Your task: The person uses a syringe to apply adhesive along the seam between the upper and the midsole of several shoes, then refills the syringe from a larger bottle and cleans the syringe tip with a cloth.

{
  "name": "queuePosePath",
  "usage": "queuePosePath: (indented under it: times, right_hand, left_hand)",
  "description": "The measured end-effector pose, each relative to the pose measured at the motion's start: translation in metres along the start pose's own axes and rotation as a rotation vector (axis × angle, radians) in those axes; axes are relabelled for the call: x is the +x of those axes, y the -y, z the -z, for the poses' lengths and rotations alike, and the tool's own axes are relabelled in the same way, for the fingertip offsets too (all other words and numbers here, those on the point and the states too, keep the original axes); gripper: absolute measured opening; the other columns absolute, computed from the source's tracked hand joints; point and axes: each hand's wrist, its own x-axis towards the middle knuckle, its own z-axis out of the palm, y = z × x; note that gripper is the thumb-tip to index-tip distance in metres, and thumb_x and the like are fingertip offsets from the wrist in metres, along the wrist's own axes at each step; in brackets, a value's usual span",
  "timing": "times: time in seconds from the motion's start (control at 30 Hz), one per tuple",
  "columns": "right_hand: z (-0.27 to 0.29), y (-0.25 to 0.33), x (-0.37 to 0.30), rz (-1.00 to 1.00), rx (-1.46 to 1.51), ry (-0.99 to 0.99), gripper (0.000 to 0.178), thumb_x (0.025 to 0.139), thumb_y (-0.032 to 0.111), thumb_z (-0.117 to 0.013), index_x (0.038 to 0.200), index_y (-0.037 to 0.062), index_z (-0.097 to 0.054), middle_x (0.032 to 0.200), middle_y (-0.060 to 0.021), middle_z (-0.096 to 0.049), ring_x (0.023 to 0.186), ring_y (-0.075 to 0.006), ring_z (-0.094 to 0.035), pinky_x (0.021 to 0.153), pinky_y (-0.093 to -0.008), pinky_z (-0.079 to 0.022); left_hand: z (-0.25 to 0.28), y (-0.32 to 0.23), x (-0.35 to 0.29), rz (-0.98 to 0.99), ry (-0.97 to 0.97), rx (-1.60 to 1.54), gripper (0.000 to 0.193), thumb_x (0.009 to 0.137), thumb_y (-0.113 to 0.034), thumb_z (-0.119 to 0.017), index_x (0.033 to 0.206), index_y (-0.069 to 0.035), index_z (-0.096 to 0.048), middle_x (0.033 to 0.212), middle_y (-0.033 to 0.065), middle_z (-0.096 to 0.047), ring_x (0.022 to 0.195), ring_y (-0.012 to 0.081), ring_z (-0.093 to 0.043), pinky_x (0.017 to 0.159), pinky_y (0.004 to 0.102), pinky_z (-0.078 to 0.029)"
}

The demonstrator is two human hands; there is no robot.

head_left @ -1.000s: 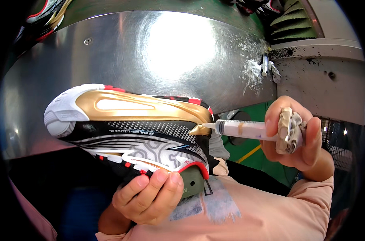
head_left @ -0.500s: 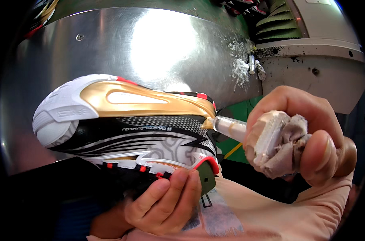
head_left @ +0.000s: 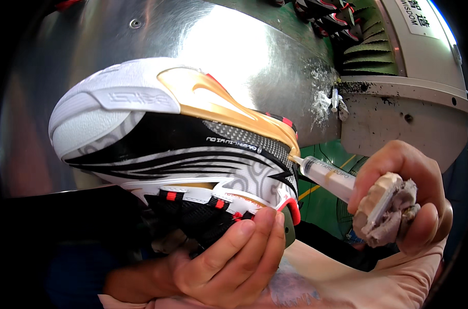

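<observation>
A white, black and gold sneaker [head_left: 223, 165] lies on its side in the air, sole edge up and toe to the left. My left hand [head_left: 234, 262] grips its collar from below, fingers closed near the black laces. A dark green shoe last [head_left: 289, 233] shows inside the heel opening. In my right hand [head_left: 417, 170] is a clear syringe [head_left: 327, 177], with a lumpy greyish wad [head_left: 386, 211] wrapped about its back end. The syringe tip meets the seam between the gold sole and the upper at the heel.
Behind the sneaker stretches a shiny metal worktop [head_left: 162, 46] with white smears at its right end. A small white tube [head_left: 335, 98] rests there beside a beige machine [head_left: 398, 110] with green curtain strips [head_left: 370, 56]. More black and red shoes [head_left: 329, 20] sit at the back.
The sneaker now looks larger and slants more downward to the right. Both hands have shifted right and a little down. The syringe tip remains at the heel seam.
</observation>
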Motion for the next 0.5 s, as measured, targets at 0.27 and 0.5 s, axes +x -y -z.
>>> queuePosePath:
  times: [0.27,0.5]
  right_hand:
    - [-0.023,0.01,-0.016,-0.022,-0.157,-0.295,0.066,0.069,0.067,-0.06,0.071,0.0012,-0.059,0.066,-0.0076,-0.057,0.056,-0.0122,-0.056,0.053,-0.0218,-0.043]
    - [0.028,-0.052,0.006,0.443,0.156,0.408,0.066,0.073,0.06,-0.062,0.087,-0.0048,-0.062,0.07,-0.0143,-0.062,0.055,-0.0202,-0.06,0.05,-0.027,-0.045]
  left_hand:
    - [-0.007,-0.035,0.027,0.433,-0.076,-0.047,0.016,0.081,-0.007,-0.053,0.087,-0.001,-0.065,0.092,0.0044,-0.064,0.092,0.0178,-0.063,0.083,0.0302,-0.049]
    - [0.006,0.024,0.017,-0.19,0.188,-0.003,0.016,0.08,-0.015,-0.055,0.088,-0.005,-0.066,0.094,0.0039,-0.064,0.093,0.02,-0.063,0.086,0.0346,-0.048]
